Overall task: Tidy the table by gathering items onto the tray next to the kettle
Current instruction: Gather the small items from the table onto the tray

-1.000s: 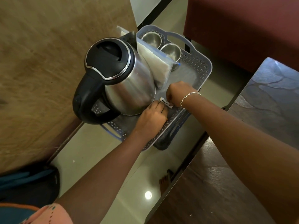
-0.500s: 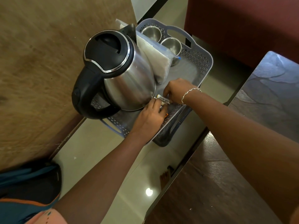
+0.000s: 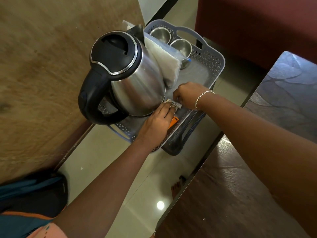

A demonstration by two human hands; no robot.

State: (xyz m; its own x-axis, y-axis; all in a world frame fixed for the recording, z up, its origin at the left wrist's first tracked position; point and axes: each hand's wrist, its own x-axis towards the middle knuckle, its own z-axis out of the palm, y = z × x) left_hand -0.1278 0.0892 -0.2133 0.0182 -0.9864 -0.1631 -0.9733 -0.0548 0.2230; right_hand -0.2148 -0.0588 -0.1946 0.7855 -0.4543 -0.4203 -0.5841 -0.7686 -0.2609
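Note:
A grey perforated tray (image 3: 211, 66) holds a steel kettle (image 3: 135, 83) with a black lid and handle, a clear bag of white grains (image 3: 164, 60) and two steel cups (image 3: 181, 47). Just right of the kettle's base, both hands meet over small white sachets (image 3: 175, 104) with dark print. My left hand (image 3: 156, 124) presses its fingertips on them. My right hand (image 3: 188, 94), a bracelet on its wrist, pinches their far end. An orange item (image 3: 174, 121) shows beside my left hand; most of it is hidden.
The tray stands on a glass tabletop (image 3: 106, 162) through which the tiled floor shows. A wooden panel (image 3: 42, 74) rises on the left. A dark stone-patterned surface (image 3: 291, 93) lies to the right, a maroon sofa (image 3: 257, 23) behind, a dark bag (image 3: 30, 194) at lower left.
My left hand has slid slightly toward the kettle's base, and the orange item beside it has come into view. My right hand stays at the sachets. The camera view shifted a little.

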